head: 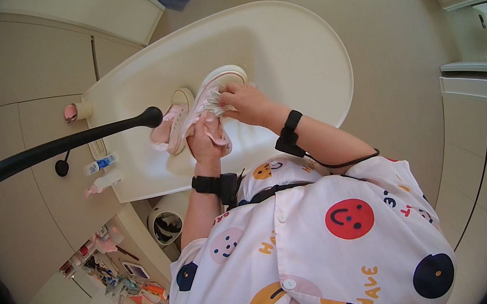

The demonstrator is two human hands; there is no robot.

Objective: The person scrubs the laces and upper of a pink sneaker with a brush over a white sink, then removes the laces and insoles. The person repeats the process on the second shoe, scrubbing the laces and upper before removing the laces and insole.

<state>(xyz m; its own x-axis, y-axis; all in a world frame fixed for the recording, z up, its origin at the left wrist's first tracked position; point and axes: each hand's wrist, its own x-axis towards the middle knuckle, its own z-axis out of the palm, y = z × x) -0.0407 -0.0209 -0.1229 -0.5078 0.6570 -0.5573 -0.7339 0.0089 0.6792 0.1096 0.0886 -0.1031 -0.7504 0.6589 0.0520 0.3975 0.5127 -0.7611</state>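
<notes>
A pale pink lace-up shoe (204, 96) with a white sole and toe cap is tilted over the white table (301, 61), its toe pointing away from me. My left hand (205, 139) grips it near the ankle opening, thumb on the upper. White shoelaces (213, 102) are bunched between the fingers of my right hand (244, 102), just above the upper. These fingers hide part of the laces. Close on the left lies the matching pink shoe (177, 111), its laces not visible. Both wrists wear black straps with small boxes.
A black rod (85, 138) with a rounded end reaches in from the left. Along the table's left edge stand a pink-ended cylinder (78, 111), a blue-and-white bottle (100, 163) and a pump bottle (103, 183). Small items crowd a shelf (115, 261) beside a round mirror (76, 303).
</notes>
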